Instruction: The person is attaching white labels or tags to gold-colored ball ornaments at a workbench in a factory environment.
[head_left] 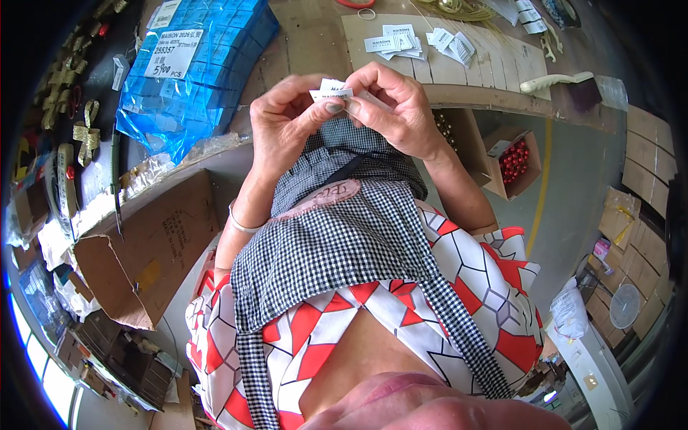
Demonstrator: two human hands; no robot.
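Small white printed labels [331,94] are held up between my two hands, over the table's near edge. My left hand [285,118] pinches them from the left, its thumb on the front label. From the other side, the thumb and fingers of my right hand [390,107] close on the labels' right end. At least two labels overlap there; the exact number is hidden by the fingers. Beyond my hands, one loose pile of similar labels [395,44] lies on a cardboard sheet [466,75], with a second label pile [451,47] to its right.
A blue plastic-wrapped stack of small boxes [208,72] stands at the left. Gold bows [87,134] lie beyond it. At right are a white-handled brush [555,82] and a carton of red balls [530,172]. An open cardboard box [154,247] sits low left.
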